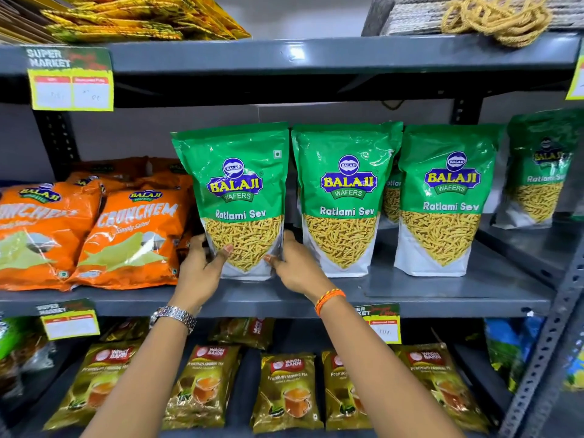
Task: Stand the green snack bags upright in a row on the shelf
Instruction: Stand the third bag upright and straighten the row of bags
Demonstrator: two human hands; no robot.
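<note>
Three green Ratlami Sev bags stand upright along the front of the grey middle shelf (442, 292). The leftmost green bag (237, 191) is gripped low down from both sides: my left hand (202, 263) holds its bottom left corner and my right hand (297, 267) its bottom right corner. The middle green bag (346, 197) and the right green bag (445, 197) stand free. A fourth green bag (392, 197) peeks out behind those two. Another green bag (540, 172) stands further back at the far right.
Orange Crunchem bags (132, 235) lie stacked just left of the held bag. Gold tea packets (287, 390) fill the shelf below. The upper shelf (316, 55) overhangs the bag tops. A slotted upright post (550, 343) runs at the right.
</note>
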